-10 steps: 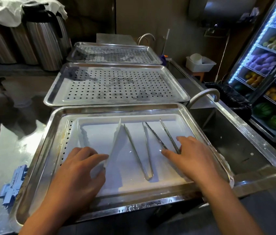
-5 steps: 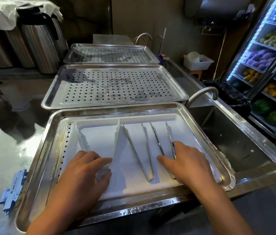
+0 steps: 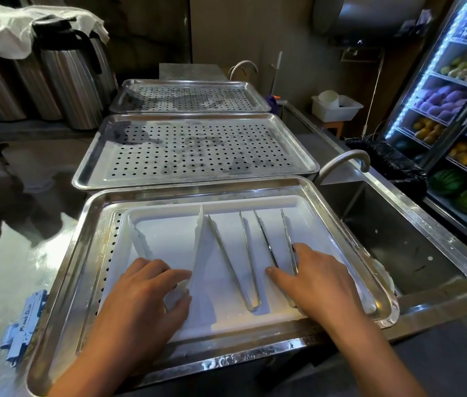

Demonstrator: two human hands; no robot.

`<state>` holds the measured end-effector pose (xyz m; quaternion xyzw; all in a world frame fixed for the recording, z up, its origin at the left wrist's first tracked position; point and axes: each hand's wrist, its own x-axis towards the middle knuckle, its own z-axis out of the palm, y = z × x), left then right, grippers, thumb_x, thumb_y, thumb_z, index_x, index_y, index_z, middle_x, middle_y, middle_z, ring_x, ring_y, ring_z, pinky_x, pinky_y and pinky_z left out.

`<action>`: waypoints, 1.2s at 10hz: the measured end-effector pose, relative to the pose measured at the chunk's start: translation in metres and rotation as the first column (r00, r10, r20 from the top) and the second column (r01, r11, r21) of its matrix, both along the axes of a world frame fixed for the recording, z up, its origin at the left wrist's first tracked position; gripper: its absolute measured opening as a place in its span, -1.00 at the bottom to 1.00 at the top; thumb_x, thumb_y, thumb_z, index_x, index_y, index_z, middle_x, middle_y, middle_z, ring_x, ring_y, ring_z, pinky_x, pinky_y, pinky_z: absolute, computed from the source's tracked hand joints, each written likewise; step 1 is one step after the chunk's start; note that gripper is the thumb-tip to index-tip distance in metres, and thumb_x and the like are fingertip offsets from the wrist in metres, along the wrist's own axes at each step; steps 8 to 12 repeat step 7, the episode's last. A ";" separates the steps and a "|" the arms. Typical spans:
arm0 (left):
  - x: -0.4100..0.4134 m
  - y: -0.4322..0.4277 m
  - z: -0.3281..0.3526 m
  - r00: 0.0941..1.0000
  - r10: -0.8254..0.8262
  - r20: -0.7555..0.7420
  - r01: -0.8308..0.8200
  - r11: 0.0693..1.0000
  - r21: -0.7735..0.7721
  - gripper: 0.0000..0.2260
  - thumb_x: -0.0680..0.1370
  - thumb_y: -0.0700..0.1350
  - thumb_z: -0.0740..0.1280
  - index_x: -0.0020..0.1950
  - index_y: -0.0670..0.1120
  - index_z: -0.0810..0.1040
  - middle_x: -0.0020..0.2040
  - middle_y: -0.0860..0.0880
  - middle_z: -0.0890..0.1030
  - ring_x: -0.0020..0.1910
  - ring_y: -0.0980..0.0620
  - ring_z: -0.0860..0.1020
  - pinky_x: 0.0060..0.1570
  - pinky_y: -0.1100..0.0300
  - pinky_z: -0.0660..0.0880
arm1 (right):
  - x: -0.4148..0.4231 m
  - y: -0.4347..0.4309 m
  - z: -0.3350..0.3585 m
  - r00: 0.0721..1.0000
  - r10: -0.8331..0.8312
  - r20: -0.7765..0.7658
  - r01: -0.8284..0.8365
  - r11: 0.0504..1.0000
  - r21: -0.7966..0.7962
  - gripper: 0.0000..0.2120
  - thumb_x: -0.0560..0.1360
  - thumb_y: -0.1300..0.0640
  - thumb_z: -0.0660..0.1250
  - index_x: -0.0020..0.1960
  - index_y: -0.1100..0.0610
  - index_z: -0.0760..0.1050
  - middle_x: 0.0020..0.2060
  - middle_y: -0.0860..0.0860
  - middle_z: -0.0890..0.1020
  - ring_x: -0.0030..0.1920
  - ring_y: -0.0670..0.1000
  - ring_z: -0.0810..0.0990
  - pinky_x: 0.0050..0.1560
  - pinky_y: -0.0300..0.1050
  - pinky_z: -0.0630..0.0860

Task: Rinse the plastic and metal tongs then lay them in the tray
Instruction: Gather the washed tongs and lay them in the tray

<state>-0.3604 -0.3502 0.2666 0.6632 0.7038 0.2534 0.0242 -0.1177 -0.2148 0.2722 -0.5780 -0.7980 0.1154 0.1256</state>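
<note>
Head view: the left hand [image 3: 143, 299] pinches the white plastic tongs [image 3: 195, 247] in the white tray [image 3: 255, 203]. The right hand [image 3: 315, 282] rests spread on the metal tongs [image 3: 276, 242]. A bump could slide them crooked.

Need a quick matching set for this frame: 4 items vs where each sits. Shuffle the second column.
1. white plastic tongs
2. right-hand pair of metal tongs
3. middle perforated steel tray
4. blue plastic clip

A. on the wet counter, left of the near tray
B. under the left hand
C. bare, behind the near tray
D. under the right hand

Pairs: 1-B, 2-D, 3-C, 4-A
</note>
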 end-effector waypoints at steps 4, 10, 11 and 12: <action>0.002 -0.009 -0.002 0.999 0.053 -0.002 -0.053 0.998 0.034 -0.60 0.44 0.17 0.26 0.09 0.01 0.72 -0.01 0.05 0.62 0.02 -0.04 0.56 -0.11 0.03 0.54 | 0.008 0.004 0.001 0.996 -0.039 -0.080 0.036 0.999 -0.031 -0.29 0.41 -0.48 0.20 0.37 -0.05 0.37 -0.14 -0.09 0.56 -0.06 0.04 0.55 -0.14 -0.07 0.37; 0.008 -0.021 -0.006 0.998 0.057 -0.028 -0.052 0.986 0.160 -0.68 0.53 0.05 0.20 0.00 0.02 0.75 -0.02 -0.17 0.69 -0.11 -0.25 0.66 -0.19 -0.04 0.60 | 0.025 -0.003 0.011 0.939 -0.059 -0.339 0.068 0.998 0.016 -0.67 0.43 -0.23 0.41 0.16 -0.20 0.57 -0.21 -0.18 0.57 -0.21 -0.18 0.53 -0.19 -0.19 0.44; 0.008 -0.021 -0.006 0.998 0.057 -0.028 -0.052 0.986 0.160 -0.68 0.53 0.05 0.20 0.00 0.02 0.75 -0.02 -0.17 0.69 -0.11 -0.25 0.66 -0.19 -0.04 0.60 | 0.025 -0.003 0.011 0.939 -0.059 -0.339 0.068 0.998 0.016 -0.67 0.43 -0.23 0.41 0.16 -0.20 0.57 -0.21 -0.18 0.57 -0.21 -0.18 0.53 -0.19 -0.19 0.44; 0.008 -0.021 -0.006 0.998 0.057 -0.028 -0.052 0.986 0.160 -0.68 0.53 0.05 0.20 0.00 0.02 0.75 -0.02 -0.17 0.69 -0.11 -0.25 0.66 -0.19 -0.04 0.60 | 0.025 -0.003 0.011 0.939 -0.059 -0.339 0.068 0.998 0.016 -0.67 0.43 -0.23 0.41 0.16 -0.20 0.57 -0.21 -0.18 0.57 -0.21 -0.18 0.53 -0.19 -0.19 0.44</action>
